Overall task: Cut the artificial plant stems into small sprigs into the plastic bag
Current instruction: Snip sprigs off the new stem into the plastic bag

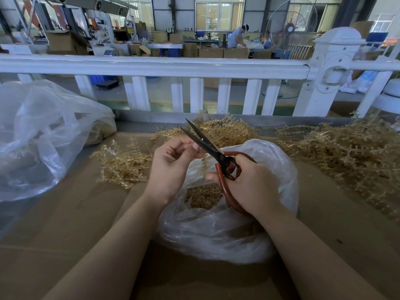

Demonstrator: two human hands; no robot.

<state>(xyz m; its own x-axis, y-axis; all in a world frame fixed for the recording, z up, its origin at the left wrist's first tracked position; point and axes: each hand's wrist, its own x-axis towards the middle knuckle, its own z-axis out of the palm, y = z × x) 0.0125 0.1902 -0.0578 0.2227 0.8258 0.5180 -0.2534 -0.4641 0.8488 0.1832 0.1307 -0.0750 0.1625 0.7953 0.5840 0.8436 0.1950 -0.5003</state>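
Right hand (249, 182) grips one pair of scissors (207, 148), left hand (173, 163) pinches one stem (203, 163) above one plastic bag (216, 230).

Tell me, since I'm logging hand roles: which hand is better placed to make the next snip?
Right. The right hand already holds the scissors, blades open, above the plastic bag. The left hand only pinches a stem beside the blades.
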